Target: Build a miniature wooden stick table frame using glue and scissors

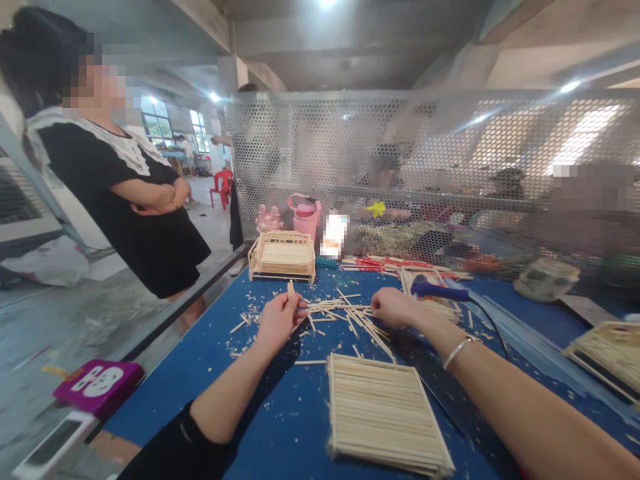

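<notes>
My left hand is closed around a few short wooden sticks, whose ends poke up above the fingers. To its right a loose heap of thin wooden sticks lies scattered on the blue table. My right hand, with a bangle on the wrist, has its fingers curled at the right side of the heap; whatever they pinch is hidden. A square panel of sticks set in a frame lies in front of me. Behind the right hand is a hot glue gun or similar blue-handled tool with a cable.
A small wooden stick bench stands at the back left, before a pink cup and a perforated metal screen. Red-tipped sticks lie behind the heap. A purple power strip sits at the left edge. A person stands at left, arms folded.
</notes>
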`<state>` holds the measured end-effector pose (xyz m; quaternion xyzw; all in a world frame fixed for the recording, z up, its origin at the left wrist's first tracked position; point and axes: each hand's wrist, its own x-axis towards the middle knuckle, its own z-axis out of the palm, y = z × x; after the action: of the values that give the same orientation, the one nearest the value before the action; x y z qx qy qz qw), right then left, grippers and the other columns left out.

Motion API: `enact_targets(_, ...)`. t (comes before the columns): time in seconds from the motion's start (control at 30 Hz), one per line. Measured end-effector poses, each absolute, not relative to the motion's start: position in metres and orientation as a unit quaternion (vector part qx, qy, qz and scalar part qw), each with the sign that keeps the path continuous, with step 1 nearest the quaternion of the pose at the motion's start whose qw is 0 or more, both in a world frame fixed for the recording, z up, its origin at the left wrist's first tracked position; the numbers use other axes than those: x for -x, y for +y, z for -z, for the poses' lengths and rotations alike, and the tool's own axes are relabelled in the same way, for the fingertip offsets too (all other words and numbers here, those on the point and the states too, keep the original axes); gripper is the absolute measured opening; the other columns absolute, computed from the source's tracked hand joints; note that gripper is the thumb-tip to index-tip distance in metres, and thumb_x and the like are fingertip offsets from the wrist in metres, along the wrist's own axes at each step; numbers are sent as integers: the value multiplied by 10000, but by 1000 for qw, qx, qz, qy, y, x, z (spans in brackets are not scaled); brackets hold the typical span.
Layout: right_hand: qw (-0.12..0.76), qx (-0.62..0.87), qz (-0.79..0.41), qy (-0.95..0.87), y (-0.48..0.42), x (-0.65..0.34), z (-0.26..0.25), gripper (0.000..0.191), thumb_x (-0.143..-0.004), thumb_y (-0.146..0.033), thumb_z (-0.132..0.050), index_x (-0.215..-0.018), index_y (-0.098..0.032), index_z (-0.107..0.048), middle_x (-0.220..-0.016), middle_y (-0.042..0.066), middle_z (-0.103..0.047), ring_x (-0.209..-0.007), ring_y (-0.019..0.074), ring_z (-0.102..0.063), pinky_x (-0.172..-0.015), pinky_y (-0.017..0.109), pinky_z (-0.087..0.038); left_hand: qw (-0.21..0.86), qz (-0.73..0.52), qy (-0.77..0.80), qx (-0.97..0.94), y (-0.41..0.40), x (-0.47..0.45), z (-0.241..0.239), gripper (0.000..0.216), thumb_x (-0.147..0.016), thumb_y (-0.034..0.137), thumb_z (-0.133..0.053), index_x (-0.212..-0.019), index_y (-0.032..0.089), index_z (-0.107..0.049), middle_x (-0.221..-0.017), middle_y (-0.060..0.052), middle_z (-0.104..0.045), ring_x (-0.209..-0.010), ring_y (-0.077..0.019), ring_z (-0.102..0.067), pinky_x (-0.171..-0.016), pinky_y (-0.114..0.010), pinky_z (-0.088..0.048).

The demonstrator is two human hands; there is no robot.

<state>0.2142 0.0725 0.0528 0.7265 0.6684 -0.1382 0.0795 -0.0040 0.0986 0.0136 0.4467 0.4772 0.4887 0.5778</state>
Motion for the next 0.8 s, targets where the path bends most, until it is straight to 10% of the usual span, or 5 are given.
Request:
enact_targets(0.2, 71, -740, 121, 657, 11, -226, -49, 169, -747, -227, -582, -620, -161, -673, -719, 117, -710, -739, 242, -666, -602, 282, -441, 570, -479, 480, -463, 97, 5, -11, 87, -764, 200, -590, -708, 134, -579, -619, 14, -621, -487, -76, -584, -453, -163, -421)
enact_targets(0.63, -5, -793, 90, 602, -22, -242, -14, 281, -848, -197, -414, -858, -83, -671, -931, 210, -689, -900, 304, -650, -706, 341, -449, 577, -436, 465, -510, 85, -2, -11, 80, -777, 167, -551, -717, 138, -595, -617, 16, -634, -490, -92, -584, -473, -182, -429)
enact_targets(0.8, -34, -731, 101, 674, 15, -233, -36, 188, -845, -160, -478, -923, -183, -647, -979, 62, -682, -971, 187, -607, -815, 265, -421, 576, -417, 477, -517, 88, -3, -11, 78, -759, 203, -578, -705, 148, -584, -609, 21, -633, -489, -98, -583, -465, -181, -426)
